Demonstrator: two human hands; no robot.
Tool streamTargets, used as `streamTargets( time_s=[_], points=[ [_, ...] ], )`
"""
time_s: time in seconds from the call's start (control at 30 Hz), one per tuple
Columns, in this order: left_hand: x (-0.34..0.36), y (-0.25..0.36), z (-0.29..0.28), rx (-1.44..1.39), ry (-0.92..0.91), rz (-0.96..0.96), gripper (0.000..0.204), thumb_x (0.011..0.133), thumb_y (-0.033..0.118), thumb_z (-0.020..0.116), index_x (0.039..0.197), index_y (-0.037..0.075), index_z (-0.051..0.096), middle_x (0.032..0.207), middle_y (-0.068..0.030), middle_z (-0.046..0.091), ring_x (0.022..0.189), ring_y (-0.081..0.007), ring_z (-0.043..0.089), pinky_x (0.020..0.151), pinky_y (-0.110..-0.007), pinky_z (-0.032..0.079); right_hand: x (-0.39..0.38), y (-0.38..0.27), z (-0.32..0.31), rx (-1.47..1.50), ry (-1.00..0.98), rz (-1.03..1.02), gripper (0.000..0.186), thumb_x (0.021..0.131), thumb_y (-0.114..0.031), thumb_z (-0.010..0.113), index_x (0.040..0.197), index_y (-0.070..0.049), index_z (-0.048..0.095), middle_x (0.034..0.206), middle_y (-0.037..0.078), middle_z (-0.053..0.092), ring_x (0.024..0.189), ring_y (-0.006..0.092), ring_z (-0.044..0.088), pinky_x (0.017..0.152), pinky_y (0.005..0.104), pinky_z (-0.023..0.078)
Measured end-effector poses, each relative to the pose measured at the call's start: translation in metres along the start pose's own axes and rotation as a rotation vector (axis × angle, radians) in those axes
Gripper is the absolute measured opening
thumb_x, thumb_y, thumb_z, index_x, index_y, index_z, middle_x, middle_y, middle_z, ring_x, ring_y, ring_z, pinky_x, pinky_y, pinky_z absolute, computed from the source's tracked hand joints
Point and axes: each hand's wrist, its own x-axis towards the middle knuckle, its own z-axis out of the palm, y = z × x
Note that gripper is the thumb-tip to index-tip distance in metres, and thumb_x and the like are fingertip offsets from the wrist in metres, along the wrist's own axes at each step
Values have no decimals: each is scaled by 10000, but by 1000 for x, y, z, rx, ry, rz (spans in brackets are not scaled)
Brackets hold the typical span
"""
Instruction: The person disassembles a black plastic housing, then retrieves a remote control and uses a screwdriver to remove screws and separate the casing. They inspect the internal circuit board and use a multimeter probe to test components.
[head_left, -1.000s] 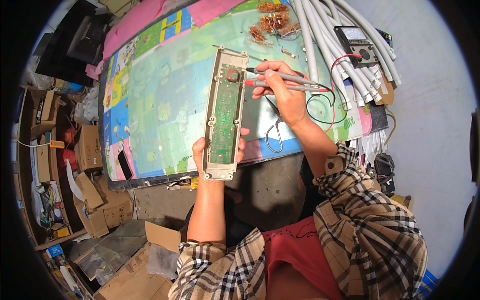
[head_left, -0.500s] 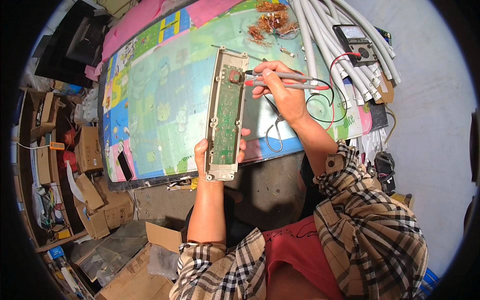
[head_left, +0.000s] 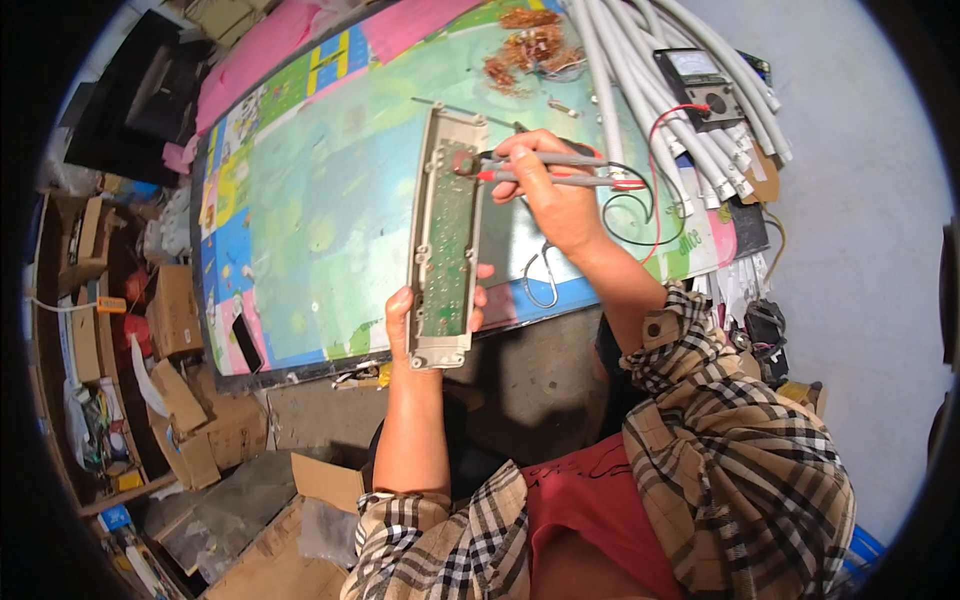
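Note:
My left hand point(head_left: 399, 322) grips the lower end of a long beige plastic housing point(head_left: 425, 190), its fingers wrapped around behind. Inside the housing lies a green circuit board point(head_left: 447, 250) with a reddish square part point(head_left: 463, 163) near its top. My right hand point(head_left: 556, 200) is closed around two test probes point(head_left: 575, 170), one with a black tip and one with a red tip. Both tips point at the reddish part; whether they touch it I cannot tell. Red and black leads trail from the probes, and an analog multimeter point(head_left: 716, 103) lies at the right.
Scissors point(head_left: 541, 278) lie on the patterned table mat point(head_left: 300, 230) under my right wrist. White tubes point(head_left: 640, 130) bundle at the right, beside copper wire scraps point(head_left: 530, 50). A phone point(head_left: 246, 343) rests near the left edge. Cardboard boxes point(head_left: 175, 310) crowd the floor side.
The view has shifted slightly. The housing still stands in my left hand, and the probe tips have moved a little across the board's reddish part.

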Motion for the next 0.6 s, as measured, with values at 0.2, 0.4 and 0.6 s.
streamTargets(
  time_s=[0.2, 0.4, 0.6],
  points=[
    [1, -5, -1, 13, 11, 23, 909, 749, 469, 663, 1401, -56, 307, 1198, -372, 490, 875, -355, 616, 571, -384, 580, -1, 3, 0, -28, -30, 12, 183, 979, -146, 483, 977, 4, 587, 783, 67, 601, 664, 113, 634, 600, 245, 525],
    [3, -7, 2, 61, 42, 39, 919, 743, 484, 667, 1410, -36, 307, 1178, -367, 502, 855, -334, 617, 549, -378, 578, -1, -4, -1, -60, 1, -10, 179, 967, -145, 499, 947, 7, 591, 785, 58, 614, 656, 110, 639, 599, 247, 524],
    [4, -10, 3, 77, 39, 38, 868, 788, 505, 617, 1378, -66, 337, 1177, -355, 509, 832, -328, 617, 556, -373, 552, -1, -3, -3, -103, -1, -19, 170, 965, -138, 503, 946, 6, 592, 780, 50, 621, 654, 102, 637, 597, 244, 520]
  ],
)
